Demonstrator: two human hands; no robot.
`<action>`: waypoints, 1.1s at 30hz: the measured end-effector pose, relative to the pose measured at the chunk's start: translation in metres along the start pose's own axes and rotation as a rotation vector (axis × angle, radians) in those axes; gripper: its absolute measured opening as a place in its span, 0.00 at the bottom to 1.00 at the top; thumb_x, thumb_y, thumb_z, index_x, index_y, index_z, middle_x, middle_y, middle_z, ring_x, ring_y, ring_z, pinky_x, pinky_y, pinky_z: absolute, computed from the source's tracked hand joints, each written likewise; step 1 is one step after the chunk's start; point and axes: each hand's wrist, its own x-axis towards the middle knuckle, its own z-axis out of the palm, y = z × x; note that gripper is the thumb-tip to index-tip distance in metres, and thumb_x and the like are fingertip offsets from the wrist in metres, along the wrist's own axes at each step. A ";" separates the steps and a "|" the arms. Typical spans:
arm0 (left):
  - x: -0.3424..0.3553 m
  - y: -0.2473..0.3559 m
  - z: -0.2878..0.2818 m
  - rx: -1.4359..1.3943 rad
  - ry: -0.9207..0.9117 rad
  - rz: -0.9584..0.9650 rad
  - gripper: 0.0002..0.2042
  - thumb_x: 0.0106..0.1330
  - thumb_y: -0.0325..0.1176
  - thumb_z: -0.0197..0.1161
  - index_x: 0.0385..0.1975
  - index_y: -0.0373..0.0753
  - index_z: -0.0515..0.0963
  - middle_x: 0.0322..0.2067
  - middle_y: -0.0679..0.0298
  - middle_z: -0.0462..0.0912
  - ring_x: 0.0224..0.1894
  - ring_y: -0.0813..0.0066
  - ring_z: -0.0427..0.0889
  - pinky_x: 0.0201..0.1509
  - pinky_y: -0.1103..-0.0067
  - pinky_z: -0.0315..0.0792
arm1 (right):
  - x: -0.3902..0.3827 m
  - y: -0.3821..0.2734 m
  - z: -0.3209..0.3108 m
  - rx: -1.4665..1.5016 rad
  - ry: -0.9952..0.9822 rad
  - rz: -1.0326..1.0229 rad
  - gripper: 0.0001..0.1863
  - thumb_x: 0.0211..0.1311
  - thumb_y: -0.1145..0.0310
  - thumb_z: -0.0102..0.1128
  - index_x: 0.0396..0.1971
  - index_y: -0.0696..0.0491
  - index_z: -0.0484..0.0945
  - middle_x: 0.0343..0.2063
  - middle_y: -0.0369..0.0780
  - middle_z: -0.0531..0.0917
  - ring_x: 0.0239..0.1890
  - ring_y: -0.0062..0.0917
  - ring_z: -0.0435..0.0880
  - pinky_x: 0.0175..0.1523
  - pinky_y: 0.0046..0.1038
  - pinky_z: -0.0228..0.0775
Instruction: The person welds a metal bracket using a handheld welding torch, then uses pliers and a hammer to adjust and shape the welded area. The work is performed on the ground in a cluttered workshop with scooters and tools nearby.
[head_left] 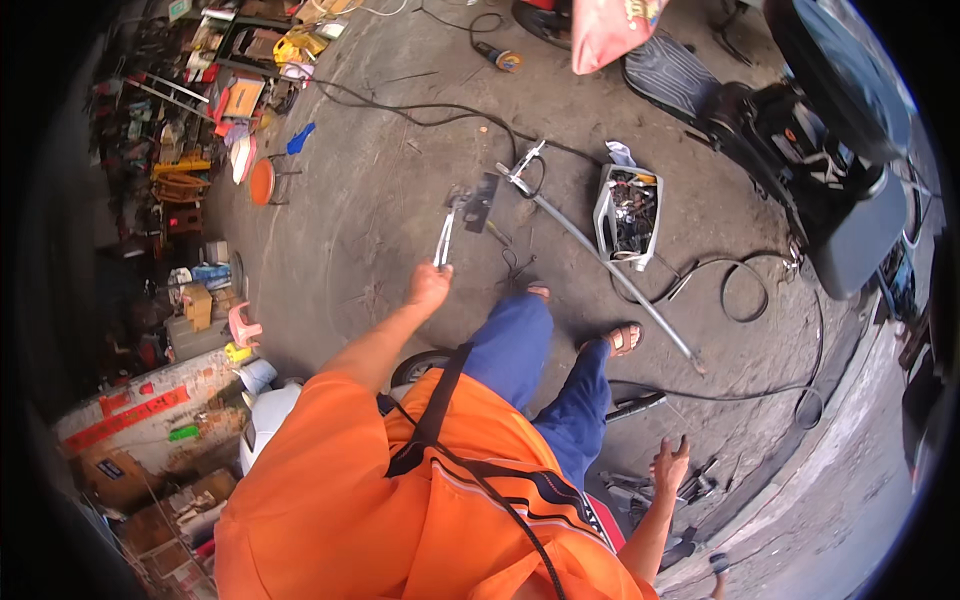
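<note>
Head view: left hand [428, 287], closed around the near ends of the tongs' handles. Tongs [444, 240], silver, one pair, beyond the left hand over the floor [370, 230]; long axis running away from the person, leaning slightly to the right; head pointing forward, handles set narrowly apart; whether the head grips anything, cannot tell, blurred. Plate [482, 203], dark, just right of the tongs' head, long axis nearly in line with theirs. Pole [600, 255], grey, farther right, slanting from far left to near right. Crate [628, 215], grey, filled with small parts, right of the pole. Right hand [670, 463], fingers spread, holding nothing visible, near metal tools [705, 482]
</note>
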 end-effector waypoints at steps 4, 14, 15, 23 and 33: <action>0.002 -0.034 -0.069 -0.014 0.056 -0.106 0.19 0.60 0.41 0.64 0.33 0.27 0.74 0.30 0.39 0.80 0.38 0.39 0.80 0.43 0.59 0.73 | -0.012 0.005 0.012 -0.016 -0.067 0.131 0.30 0.65 0.61 0.56 0.64 0.58 0.63 0.15 0.42 0.77 0.10 0.26 0.76 0.12 0.28 0.65; 0.182 -0.127 -0.117 -0.048 -0.066 0.123 0.18 0.61 0.40 0.64 0.42 0.31 0.73 0.39 0.44 0.81 0.44 0.42 0.79 0.48 0.59 0.73 | -0.073 -0.089 0.192 0.235 0.154 0.258 0.21 0.65 0.62 0.55 0.53 0.60 0.72 0.14 0.40 0.75 0.09 0.25 0.73 0.12 0.27 0.62; 0.189 -0.130 -0.128 -0.040 -0.125 0.140 0.18 0.61 0.40 0.64 0.42 0.32 0.73 0.40 0.44 0.81 0.44 0.42 0.79 0.48 0.59 0.73 | -0.102 -0.082 0.205 0.260 0.157 0.301 0.19 0.65 0.62 0.55 0.49 0.61 0.75 0.14 0.41 0.76 0.10 0.25 0.73 0.11 0.27 0.63; 0.323 -0.124 -0.198 0.074 -0.268 0.463 0.16 0.62 0.38 0.63 0.43 0.33 0.72 0.37 0.45 0.81 0.41 0.43 0.80 0.44 0.59 0.74 | -0.216 -0.195 0.396 0.147 0.190 0.277 0.18 0.63 0.62 0.57 0.42 0.63 0.79 0.19 0.43 0.80 0.14 0.25 0.79 0.17 0.26 0.71; 0.358 -0.088 -0.117 0.208 -0.524 0.857 0.16 0.61 0.38 0.65 0.35 0.29 0.73 0.26 0.50 0.80 0.32 0.58 0.81 0.37 0.66 0.72 | -0.284 -0.188 0.653 0.556 0.264 0.336 0.21 0.60 0.59 0.57 0.45 0.62 0.79 0.37 0.55 0.83 0.44 0.47 0.83 0.51 0.38 0.73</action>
